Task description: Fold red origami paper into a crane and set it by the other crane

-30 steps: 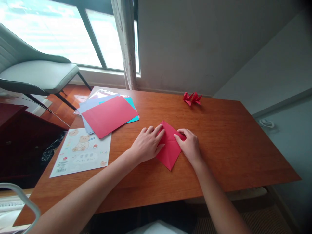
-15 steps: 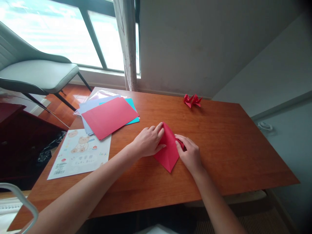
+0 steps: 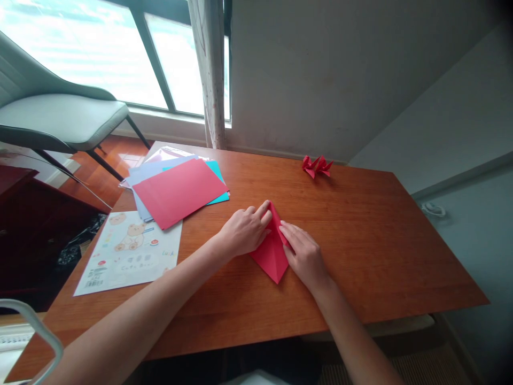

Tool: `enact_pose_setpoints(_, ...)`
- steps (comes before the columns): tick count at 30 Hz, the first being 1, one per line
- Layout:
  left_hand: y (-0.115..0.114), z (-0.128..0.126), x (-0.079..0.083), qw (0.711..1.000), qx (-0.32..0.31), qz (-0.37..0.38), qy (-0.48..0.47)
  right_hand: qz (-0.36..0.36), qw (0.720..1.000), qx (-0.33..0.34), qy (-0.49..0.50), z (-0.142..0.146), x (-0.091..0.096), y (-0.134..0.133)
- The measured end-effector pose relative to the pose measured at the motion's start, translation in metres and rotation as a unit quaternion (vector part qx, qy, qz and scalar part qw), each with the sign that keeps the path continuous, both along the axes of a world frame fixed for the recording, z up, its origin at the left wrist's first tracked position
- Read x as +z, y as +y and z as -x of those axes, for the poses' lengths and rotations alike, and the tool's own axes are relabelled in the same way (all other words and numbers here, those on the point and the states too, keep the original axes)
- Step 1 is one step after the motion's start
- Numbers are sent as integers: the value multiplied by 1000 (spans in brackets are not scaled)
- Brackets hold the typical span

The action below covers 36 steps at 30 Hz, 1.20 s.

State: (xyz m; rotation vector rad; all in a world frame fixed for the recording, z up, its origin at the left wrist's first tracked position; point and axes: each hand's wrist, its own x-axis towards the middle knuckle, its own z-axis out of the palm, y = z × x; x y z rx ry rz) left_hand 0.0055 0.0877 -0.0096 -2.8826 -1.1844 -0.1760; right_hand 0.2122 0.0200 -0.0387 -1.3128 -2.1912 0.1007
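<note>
A sheet of red origami paper, partly folded into a kite-like shape, lies on the wooden table with one point toward me. My left hand grips its left side, fingertips at the far tip and thumb lower down on the paper. On the other side my right hand is closed on the right edge, its fingers pressing a folded-over flap against the sheet. Both hands cover parts of the paper, so its side corners are hidden.
Two folded red paper figures stand near the table's far edge. To the left lie red sheets over blue and lilac ones, beside a white bear-print sheet. A pale chair stands beyond the table.
My right hand has moved left, bringing the right edge of the red paper inward as a flap. The paper looks narrower; my left hand stays nearly in place.
</note>
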Motion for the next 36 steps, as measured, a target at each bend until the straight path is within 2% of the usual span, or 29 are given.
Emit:
enact_pose_setpoints(9, 7, 3, 3, 1000, -10, 19, -8, -5, 999, 17, -28, 4, 0, -5)
enact_pose_setpoints(20, 4, 3, 1, 1000, -6, 2, -12, -16, 999, 16, -49, 3, 3, -8)
enact_pose_setpoints(36, 3, 3, 0, 1000, -4, -4, -16, 7, 999, 24, -41, 3, 1, -8)
